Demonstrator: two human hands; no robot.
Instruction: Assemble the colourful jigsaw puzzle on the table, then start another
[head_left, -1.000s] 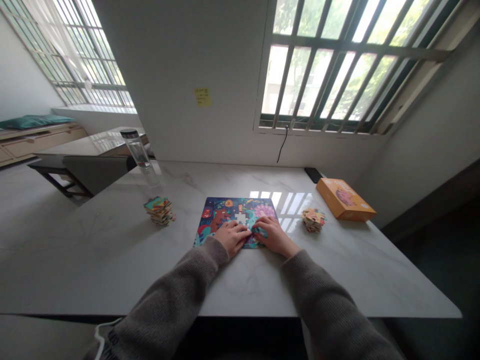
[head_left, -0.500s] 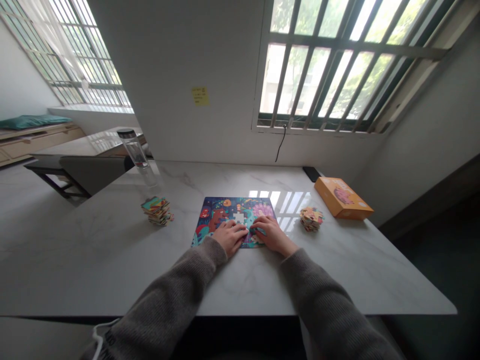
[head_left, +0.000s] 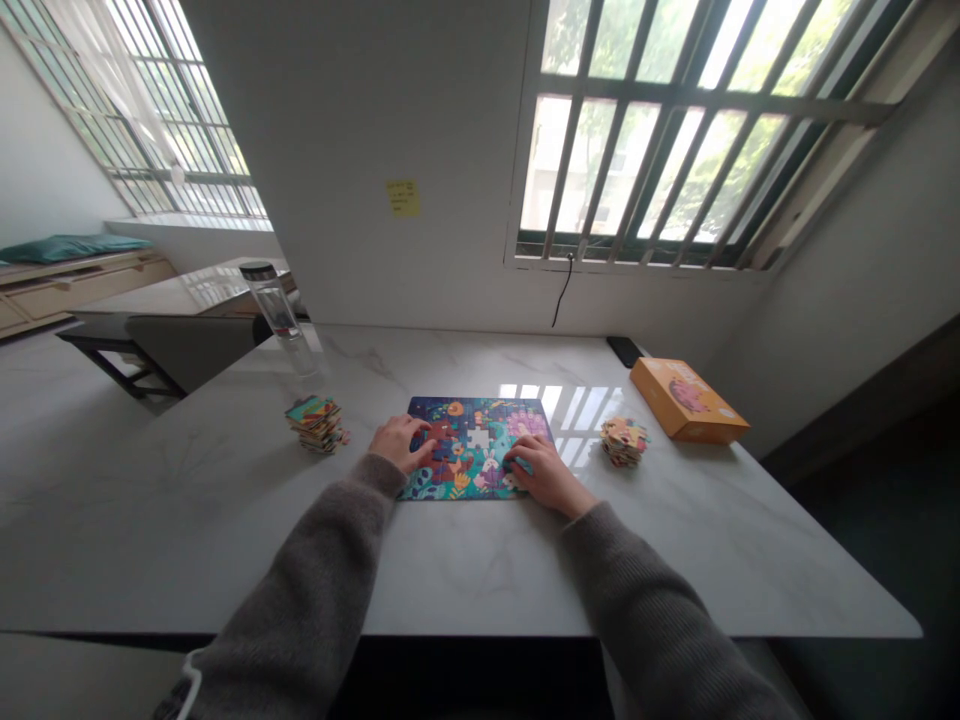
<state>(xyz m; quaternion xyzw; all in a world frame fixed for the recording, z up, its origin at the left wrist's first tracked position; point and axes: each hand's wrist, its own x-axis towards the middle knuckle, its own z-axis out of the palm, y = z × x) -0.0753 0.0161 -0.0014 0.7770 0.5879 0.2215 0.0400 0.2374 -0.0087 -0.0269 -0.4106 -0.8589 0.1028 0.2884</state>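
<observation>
The puzzle lies flat on the bench, between the two hands and partly under their fingers. The left hand is at its left edge, thumb and fingers spread apart, with the fingertips over the picture. The right hand lies across the lower right part, fingers curled down onto it; whether they pinch a piece, I cannot tell. A pale gap shows near the middle, between the hands and touched by neither. One stack of pieces stands beyond the left hand, and another pile near an orange box on the right.
</observation>
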